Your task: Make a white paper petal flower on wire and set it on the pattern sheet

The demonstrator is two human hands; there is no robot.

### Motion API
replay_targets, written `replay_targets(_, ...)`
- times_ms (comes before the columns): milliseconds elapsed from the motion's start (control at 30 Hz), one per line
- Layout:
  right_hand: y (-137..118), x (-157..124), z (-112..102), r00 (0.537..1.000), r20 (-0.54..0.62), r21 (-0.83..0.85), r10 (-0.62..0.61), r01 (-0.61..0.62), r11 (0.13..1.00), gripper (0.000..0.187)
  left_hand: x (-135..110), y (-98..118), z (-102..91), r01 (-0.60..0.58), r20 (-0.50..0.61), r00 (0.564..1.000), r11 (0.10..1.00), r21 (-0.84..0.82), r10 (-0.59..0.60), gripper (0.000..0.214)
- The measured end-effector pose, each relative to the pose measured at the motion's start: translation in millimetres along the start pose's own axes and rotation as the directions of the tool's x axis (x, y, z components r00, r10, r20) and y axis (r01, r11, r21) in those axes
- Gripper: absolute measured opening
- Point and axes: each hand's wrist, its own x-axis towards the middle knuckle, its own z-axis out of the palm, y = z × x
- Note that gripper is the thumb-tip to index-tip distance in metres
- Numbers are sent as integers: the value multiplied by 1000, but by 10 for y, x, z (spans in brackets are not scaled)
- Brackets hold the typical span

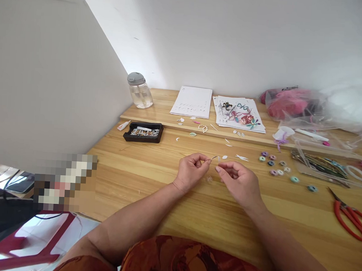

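Observation:
Over the middle of the wooden table, my left hand [192,171] pinches a thin, pale strip [214,157] between thumb and forefinger. Just to its right is my right hand [241,182], fingers curled and thumb close to the forefinger; whatever lies between them is too small to make out. A tiny whitish sliver [219,158] shows at the gap between both hands. Beyond the fingertips lie a small white leaf-shaped piece [224,157] and a white pointed cutout [241,157]. Some clear scraps [209,179] rest beneath the hands.
Left: black tray [142,138] of beads, small glue tube [124,126], water bottle [140,93]. Behind: white sheets [192,96] and flower pictures [249,115]. Right: several thread bobbins [294,179], a clear box [320,160] of thin sticks, red-handled scissors [352,217] and plastic bags [299,106].

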Motion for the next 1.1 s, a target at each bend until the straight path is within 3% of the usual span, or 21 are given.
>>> replay_targets(400, -21, 16, 2, 999, -34, -110, 13, -17, 994, 24, -57, -16, 55, -11, 34, 999, 1000, 15, 11, 24)
replay_targets(900, 30, 40, -1, 999, -39, -107, -9, 5, 994, 20, -81, -62, 93, -2, 50, 999, 1000, -5, 2, 26)
replay_targets(1100, 9, 49, -19, 999, -5, -49, 49, -49, 998, 19, -87, -63, 99, 12, 67, 998, 1000, -16, -11, 26)
